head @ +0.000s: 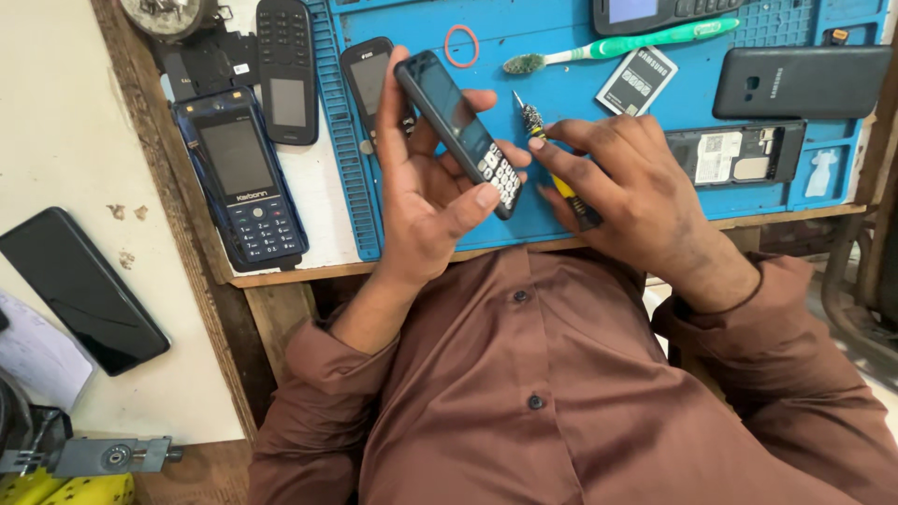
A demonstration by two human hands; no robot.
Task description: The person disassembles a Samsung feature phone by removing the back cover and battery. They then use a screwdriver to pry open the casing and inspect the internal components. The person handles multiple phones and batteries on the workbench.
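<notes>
Black keypad phone (458,131), white keys, tilted

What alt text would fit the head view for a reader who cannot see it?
A person's left hand holds a black keypad phone tilted above a blue repair mat, while the right hand grips a yellow-handled screwdriver beside it. Other phones, a battery, a green toothbrush and a red rubber band lie around.

Single head view, looking steeply down, close over blue mat (580,103)
</notes>
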